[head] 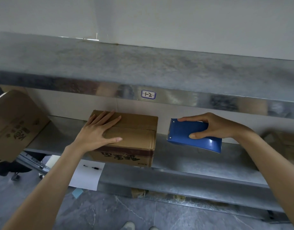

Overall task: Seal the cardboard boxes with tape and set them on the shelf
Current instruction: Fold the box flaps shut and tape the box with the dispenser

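Grey stone-patterned floor (pixel 109 213) lies nearest, with the toes of two pale shoes (pixel 128 225) at the bottom edge. Below the left grip (pixel 99 131) lies a white sheet of paper (pixel 88 176) with a dark pen (pixel 94 168) on it. The left grip is spread flat, fingers straight, palm pressing on the top flaps of the cardboard box (pixel 136 130). That box sits on the metal shelf (pixel 184 156) at its front edge, printed side facing out. To the right of that grip, clear of the box, the right grip (pixel 216 127) is curled round a blue tape dispenser (pixel 192 135). Its thumb is underneath and its fingers over the top, and the toothed end points at the box. Well to the left of the left grip, a second, larger carton (pixel 15 123) stands tilted. Above both grips runs the upper shelf (pixel 143 67), carrying a small handwritten label (pixel 148 94), and behind it is the pale wall. The flaps are closed along a seam, but I cannot tell whether tape already covers it. Sealing looks to be the step in hand. The next move calls for bringing the dispenser's toothed end across to the seam. The left palm should hold the flaps down while the tape is drawn straight along it. After that the box wants pushing deeper onto the shelf.
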Motion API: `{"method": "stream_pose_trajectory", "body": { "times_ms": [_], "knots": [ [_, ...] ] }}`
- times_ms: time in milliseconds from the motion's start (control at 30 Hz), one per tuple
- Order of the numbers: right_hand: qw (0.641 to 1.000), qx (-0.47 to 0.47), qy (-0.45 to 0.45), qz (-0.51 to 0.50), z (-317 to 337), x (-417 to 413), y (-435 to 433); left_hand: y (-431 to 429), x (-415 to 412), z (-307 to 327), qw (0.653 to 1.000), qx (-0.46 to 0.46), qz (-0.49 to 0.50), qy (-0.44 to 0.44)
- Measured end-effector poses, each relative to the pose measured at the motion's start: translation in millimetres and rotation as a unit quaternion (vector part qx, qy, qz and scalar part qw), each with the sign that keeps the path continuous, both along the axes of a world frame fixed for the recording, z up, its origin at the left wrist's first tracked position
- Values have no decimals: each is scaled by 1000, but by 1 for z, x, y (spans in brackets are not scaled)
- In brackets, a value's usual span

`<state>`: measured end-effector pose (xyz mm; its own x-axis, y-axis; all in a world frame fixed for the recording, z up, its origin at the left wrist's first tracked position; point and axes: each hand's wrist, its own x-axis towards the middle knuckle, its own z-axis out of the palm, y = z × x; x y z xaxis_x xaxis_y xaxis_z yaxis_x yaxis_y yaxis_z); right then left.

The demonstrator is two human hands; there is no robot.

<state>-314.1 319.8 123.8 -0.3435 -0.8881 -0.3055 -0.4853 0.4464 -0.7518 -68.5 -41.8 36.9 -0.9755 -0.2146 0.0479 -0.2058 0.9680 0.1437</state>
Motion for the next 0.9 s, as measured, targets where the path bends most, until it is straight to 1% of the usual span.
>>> {"method": "stream_pose_trajectory", "body": {
  "times_ms": [333, 567, 900],
  "knots": [
    [999, 48, 6, 11, -20, -2, -30, 1, 0, 1, 1000, -7, 0, 4],
    [998, 56, 18, 7, -21, -1, -46, 1, 0, -1, 1000, -19, -5, -2],
    [991, 85, 100, -1, -4, 20, -69, 0, -2, -1, 1000, -23, -6, -12]
  ]
}}
